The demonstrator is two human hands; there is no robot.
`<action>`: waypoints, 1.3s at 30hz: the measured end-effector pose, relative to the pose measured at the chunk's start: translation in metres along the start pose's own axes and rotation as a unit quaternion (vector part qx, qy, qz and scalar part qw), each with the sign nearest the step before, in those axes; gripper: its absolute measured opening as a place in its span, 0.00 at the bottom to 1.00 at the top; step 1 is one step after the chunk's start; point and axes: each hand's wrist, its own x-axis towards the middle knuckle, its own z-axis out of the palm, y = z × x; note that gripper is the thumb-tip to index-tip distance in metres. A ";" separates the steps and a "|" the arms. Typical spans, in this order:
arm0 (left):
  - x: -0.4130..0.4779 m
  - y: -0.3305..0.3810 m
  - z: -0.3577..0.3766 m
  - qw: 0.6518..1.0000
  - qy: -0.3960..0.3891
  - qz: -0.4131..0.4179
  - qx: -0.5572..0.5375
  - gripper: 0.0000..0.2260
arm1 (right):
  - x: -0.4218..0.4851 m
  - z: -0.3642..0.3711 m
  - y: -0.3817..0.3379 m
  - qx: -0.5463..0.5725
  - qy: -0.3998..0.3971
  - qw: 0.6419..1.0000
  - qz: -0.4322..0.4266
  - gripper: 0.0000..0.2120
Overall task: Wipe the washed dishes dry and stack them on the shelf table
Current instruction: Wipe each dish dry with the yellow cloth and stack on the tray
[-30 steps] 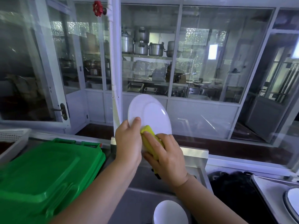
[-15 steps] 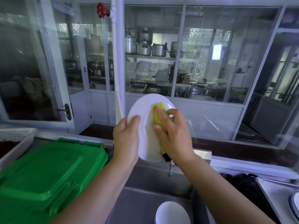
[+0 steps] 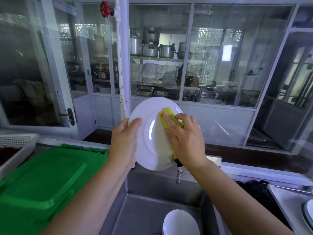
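I hold a white plate [image 3: 149, 133] upright above the steel sink [image 3: 145, 211], its face turned towards me. My left hand [image 3: 124, 141] grips its left rim, thumb on the front. My right hand [image 3: 184, 141] presses a yellow cloth [image 3: 169, 114] against the plate's right half, fingers lying over the cloth. Another white dish [image 3: 180, 223] stands in the sink below. At the far right edge a white dish [image 3: 309, 209] lies on a tray.
A green plastic lid [image 3: 42, 187] covers a bin at my left, with a white perforated basket [image 3: 15, 143] behind it. A tap spout [image 3: 178, 175] hangs under the plate. A dark mat [image 3: 254, 190] lies right of the sink. Glass partitions stand ahead.
My right hand moved the yellow cloth from the plate's lower edge up across its face. The plate turned from edge-on to facing me more fully.
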 end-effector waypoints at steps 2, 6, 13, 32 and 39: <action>0.001 0.002 0.000 1.000 -0.002 -0.004 -0.004 0.11 | -0.002 0.002 -0.016 -0.015 0.016 0.998 -0.064 0.17; 0.005 0.005 -0.006 1.000 0.003 0.005 -0.006 0.11 | -0.038 0.007 -0.022 0.013 0.010 0.991 -0.136 0.20; -0.003 0.001 -0.005 0.999 -0.025 0.018 0.024 0.12 | -0.010 0.003 0.003 0.009 0.037 0.999 -0.015 0.16; -0.023 -0.006 -0.010 0.976 -0.083 0.140 0.142 0.19 | 0.009 -0.007 -0.001 0.192 0.050 0.946 0.259 0.20; -0.021 -0.008 -0.004 0.972 -0.115 0.123 0.161 0.16 | 0.019 -0.006 -0.032 0.116 0.058 0.989 0.078 0.16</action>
